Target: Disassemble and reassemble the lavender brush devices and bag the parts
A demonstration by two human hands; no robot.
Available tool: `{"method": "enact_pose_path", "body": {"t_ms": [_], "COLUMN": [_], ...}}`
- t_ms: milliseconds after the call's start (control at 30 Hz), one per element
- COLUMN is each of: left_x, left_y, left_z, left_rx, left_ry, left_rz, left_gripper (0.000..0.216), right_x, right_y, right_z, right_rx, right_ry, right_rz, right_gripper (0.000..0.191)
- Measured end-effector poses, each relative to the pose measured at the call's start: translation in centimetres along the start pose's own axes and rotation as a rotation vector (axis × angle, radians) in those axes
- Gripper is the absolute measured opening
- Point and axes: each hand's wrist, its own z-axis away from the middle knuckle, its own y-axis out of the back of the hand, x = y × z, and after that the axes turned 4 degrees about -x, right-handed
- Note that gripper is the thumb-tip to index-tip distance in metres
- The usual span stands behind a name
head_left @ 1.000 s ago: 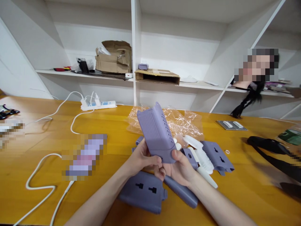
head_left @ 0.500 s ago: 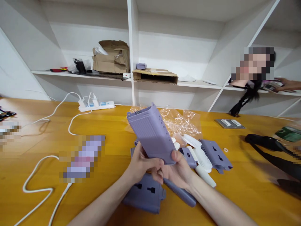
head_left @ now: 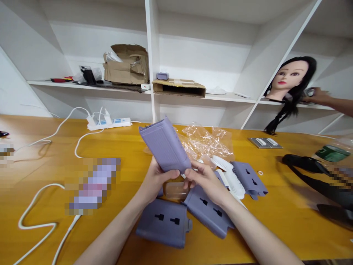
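Note:
A purple ribbed plastic housing (head_left: 165, 147) is held up, tilted, above the table. My left hand (head_left: 157, 180) grips its lower left side, with the thumb across the front. At its lower right corner, my right hand (head_left: 204, 178) is closed on it with thumb and fingers. Below lie two purple panels with keyhole-shaped slots: the left panel (head_left: 164, 230) and the middle panel (head_left: 211, 217). A third slotted panel (head_left: 250, 180) rests to the right, beside a white comb-like part (head_left: 222, 163). A clear plastic piece (head_left: 175, 190) shows between my wrists.
Crumpled clear plastic wrap (head_left: 206, 140) lies behind the housing. On the left are a power strip (head_left: 110, 124), white cables and a blurred-out device (head_left: 95, 184). A black strap (head_left: 303, 165) is at right. Another person's hand (head_left: 318, 96) reaches by a mannequin head (head_left: 289, 79) on the shelf.
The housing has moved slightly left and is turned a little. My right hand's fingers have shifted onto its corner. The middle slotted panel now shows more fully.

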Motion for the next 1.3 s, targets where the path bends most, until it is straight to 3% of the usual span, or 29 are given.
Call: {"method": "enact_pose_path", "body": {"t_ms": [100, 200, 433, 600, 733, 1033, 1300], "left_x": [0.0, -0.1, -0.7, -1.2, -1.1, -1.4, -0.9], "left_y": [0.0, 0.0, -0.4, -0.6, -0.7, -1.1, -1.1], "left_z": [0.1, 0.2, 0.2, 0.5, 0.6, 0.8, 0.6], "left_rx": [0.002, -0.035, -0.167, -0.199, -0.184, -0.142, -0.149], "left_ry": [0.029, 0.055, 0.032, -0.045, -0.086, -0.133, -0.109], "left_rz": [-0.006, 0.008, -0.041, -0.194, -0.312, -0.273, -0.24], "left_gripper": [0.052, 0.055, 0.074, 0.078, 0.076, 0.077, 0.086], "right_x": [0.1, 0.3, 1.0, 1.4, 1.4, 0.6, 1.3], "right_y": [0.0, 0.0, -0.1, -0.6, -0.7, -1.4, -1.7], "right_z": [0.0, 0.0, 0.0, 0.2, 0.4, 0.9, 0.4], "right_rx": [0.127, 0.224, 0.068, 0.168, 0.174, 0.154, 0.177], "right_ry": [0.107, 0.191, 0.067, 0.075, 0.049, 0.134, 0.072], "right_rz": [0.305, 0.448, 0.268, 0.245, 0.278, 0.227, 0.045], "right_gripper": [0.023, 0.025, 0.024, 0.017, 0.019, 0.025, 0.021]}}
